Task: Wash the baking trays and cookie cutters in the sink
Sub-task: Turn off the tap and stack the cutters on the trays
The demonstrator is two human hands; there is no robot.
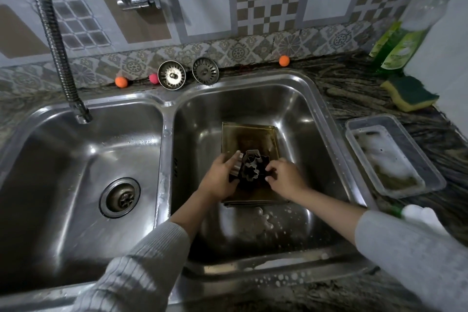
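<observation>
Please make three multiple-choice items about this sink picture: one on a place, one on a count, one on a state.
1. Where do the baking trays lie?
A. in the left basin
B. in the right basin
C. on the counter

2. How many sink strainers stand on the back rim?
A. one
B. two
C. four

3. What are the hands doing?
A. both hold the sponge
B. both hang idle
C. both hold the cookie cutters

Answers:
1 B, the trays sit in the right basin.
2 B, a left strainer and a right strainer lean there.
3 C, the left hand and right hand curl round the cookie cutters.
</observation>
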